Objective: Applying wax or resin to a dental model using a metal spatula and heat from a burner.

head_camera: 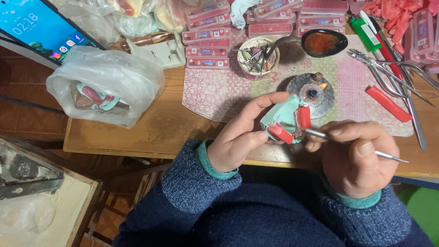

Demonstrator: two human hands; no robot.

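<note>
The cast (pixel 282 117), a pale green dental model with red wax strips (pixel 292 126) pressed along it, was held just above the near edge of the tabletop (pixel 151 123). The left hand (pixel 242 137) gripped it, thumb underneath and fingers (pixel 267 99) curled over the far side. The right hand (pixel 352 158) was clenched around a thin metal tool (pixel 352 145), held like a pen, its tip touching the wax at the cast's right side.

Just beyond the cast a small burner (pixel 313 93) stood on a patterned cloth (pixel 219 91), its flame lit and near the left fingertips. That looked to me the main hazard: a small drift away from the body could bring the fingers or the wax over the flame, softening the strips or scorching skin. The tool could also slip off the wax and gouge the cast, or nick the thumb beneath it, if pressed too hard.

Farther off sat a spoon (pixel 322 43) holding dark red melt, a small cup (pixel 257 57) of bits, and stacked pink boxes (pixel 208 41). To the right lay forceps (pixel 388 75), a loose red wax stick (pixel 388 104) and a green lighter (pixel 366 33). To the left, a white plastic bag (pixel 107 84) with more casts inside lay near a phone (pixel 41 25). A sleeve could brush the bag's loose plastic toward the flame.
</note>
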